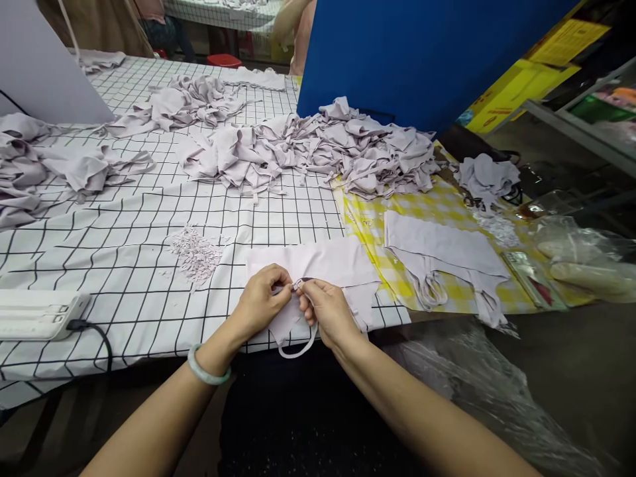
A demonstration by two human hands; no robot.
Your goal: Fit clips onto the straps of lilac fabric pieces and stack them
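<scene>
A pale lilac strappy garment [342, 262] lies spread at the table's front edge, under both hands. Its thin strap [297, 354] loops down over the edge. My left hand [265, 297] is closed, thumb and forefinger pinching the strap. Fingertip to fingertip with it, my right hand [325, 308] also pinches the strap, its other fingers curled. A tiny piece shows between the fingertips, too small to make out. To the left lies a small heap of tiny pale pieces [196, 255]. A similar garment [442, 245] lies folded to the right, its straps hanging down.
Heaped lilac garments [368, 152] cover the table's back, with more [24, 165] at far left. A white power strip [42, 315] with a black cable sits front left. A blue panel [387, 59] stands behind. Clear plastic bags [591, 255] lie right. Another person's arm [293, 20] shows beyond.
</scene>
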